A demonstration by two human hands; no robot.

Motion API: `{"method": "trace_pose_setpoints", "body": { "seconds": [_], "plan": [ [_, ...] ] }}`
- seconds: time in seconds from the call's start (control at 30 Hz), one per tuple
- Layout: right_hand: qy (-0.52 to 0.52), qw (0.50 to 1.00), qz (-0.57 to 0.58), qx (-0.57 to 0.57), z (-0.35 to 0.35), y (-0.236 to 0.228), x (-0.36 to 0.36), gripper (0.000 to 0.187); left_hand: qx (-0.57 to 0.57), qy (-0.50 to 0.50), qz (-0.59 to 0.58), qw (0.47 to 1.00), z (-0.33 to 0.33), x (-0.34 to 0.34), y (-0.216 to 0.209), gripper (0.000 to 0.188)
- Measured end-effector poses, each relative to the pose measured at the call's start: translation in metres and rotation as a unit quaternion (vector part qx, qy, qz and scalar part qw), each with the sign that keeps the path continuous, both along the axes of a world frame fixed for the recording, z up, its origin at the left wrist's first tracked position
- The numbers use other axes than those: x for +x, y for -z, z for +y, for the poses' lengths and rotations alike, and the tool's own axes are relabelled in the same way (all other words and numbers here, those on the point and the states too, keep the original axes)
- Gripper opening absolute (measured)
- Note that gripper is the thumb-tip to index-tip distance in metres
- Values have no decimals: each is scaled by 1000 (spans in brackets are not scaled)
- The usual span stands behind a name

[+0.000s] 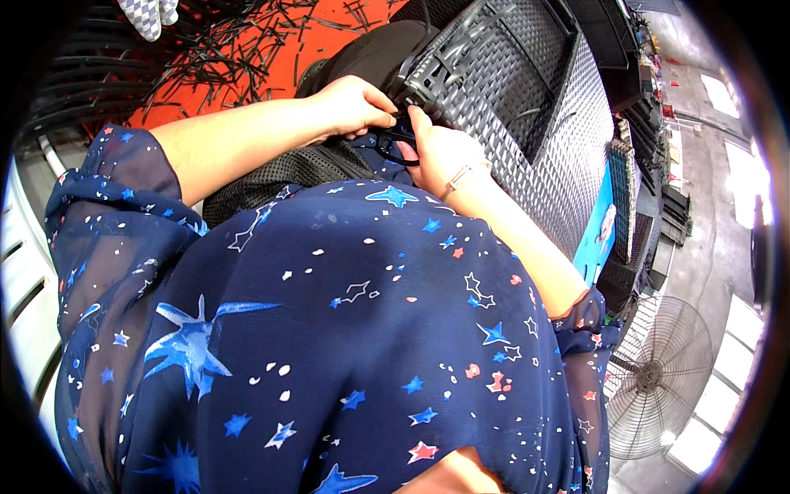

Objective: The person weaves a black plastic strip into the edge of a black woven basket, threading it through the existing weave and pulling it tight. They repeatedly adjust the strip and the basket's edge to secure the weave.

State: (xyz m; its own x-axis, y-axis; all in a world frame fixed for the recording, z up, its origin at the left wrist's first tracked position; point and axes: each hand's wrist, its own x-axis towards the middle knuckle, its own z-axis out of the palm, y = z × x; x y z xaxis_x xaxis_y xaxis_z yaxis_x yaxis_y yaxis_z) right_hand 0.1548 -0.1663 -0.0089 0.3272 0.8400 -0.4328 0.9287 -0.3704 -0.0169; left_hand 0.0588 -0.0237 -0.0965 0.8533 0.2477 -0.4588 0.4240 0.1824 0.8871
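in the head view, a black woven-plastic box-shaped piece with a sunken hollow (568, 181) fills the upper middle and upper right of the frame. its near corner lies right at the fingertips of both hands. the left hand (350, 111), at upper middle, has its fingers bent and drawn together at that corner; i cannot tell what, if anything, they pinch. the right hand (448, 156) has its thumb up by the piece's edge and its fingers curled below. a thin, glossy black strip (401, 160) makes a loop just below the 2 hands, passing across the right fingers; whether they grip it, i cannot tell. the right fingers are partly hidden.

at upper left, more black strips lie tangled over a red surface (329, 33), and a grey-and-white checked thing (150, 16) is cut off by the frame's edge.
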Motion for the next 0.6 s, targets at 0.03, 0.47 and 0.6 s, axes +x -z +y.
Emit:
{"method": "trace_pose_setpoints", "body": {
  "seconds": [0.03, 0.47, 0.6],
  "plan": [
    [0, 1000, 2, 5, -1, 1, 0, 57, -39, -15, 29, 999, 1, 3, 1, 24],
    [-12, 998, 49, 45, -7, 6, 6, 59, -350, -12, 45, 936, 4, -4, -1, 46],
    [-16, 993, 73, 90, -12, 9, 11, 60, -400, -55, 21, 915, 2, -5, 3, 41]
  ]
}}
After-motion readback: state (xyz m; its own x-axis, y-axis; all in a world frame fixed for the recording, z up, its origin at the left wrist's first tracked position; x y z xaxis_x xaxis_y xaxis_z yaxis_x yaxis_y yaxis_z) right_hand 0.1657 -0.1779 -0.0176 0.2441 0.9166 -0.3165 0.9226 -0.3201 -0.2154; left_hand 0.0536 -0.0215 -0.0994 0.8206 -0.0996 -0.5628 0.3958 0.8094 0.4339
